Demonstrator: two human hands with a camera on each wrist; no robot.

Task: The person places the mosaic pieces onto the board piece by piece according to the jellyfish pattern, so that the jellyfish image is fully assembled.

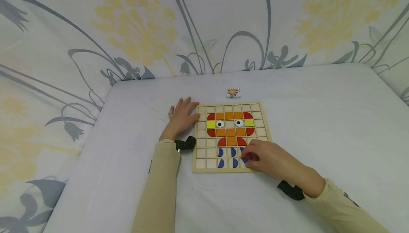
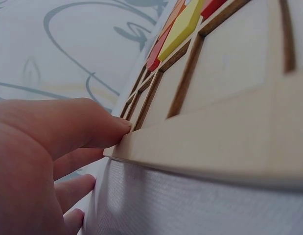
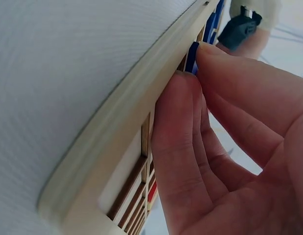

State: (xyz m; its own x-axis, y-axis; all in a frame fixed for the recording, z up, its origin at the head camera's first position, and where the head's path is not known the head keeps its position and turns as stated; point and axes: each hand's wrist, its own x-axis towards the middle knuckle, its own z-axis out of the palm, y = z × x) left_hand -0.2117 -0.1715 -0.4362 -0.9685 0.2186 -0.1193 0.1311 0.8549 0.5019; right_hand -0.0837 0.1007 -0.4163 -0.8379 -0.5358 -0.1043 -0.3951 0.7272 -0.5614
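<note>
A wooden grid board [image 1: 211,171] lies on the white-covered surface, with coloured pieces in its square cells. My left hand [image 1: 182,119] rests at its upper left edge; in the left wrist view the thumb [image 2: 117,129] touches the rim. Near the lower right, my right hand [image 1: 271,156] pinches a blue half-round piece [image 3: 191,58] between thumb and fingertips, over a cell of the bottom row. Several blue half-round pieces [image 1: 221,152] sit in the two lowest rows. Above them are orange squares [image 1: 230,132], red quarter-round pieces [image 1: 211,133], yellow squares [image 1: 211,124] and two eye discs [image 1: 220,124].
A small card [image 1: 233,92] printed with a similar grid figure lies beyond the board's far edge. Floral fabric [image 1: 207,23] rises behind the surface and at its left. Black wrist cameras [image 1: 186,143] are strapped by both sleeves.
</note>
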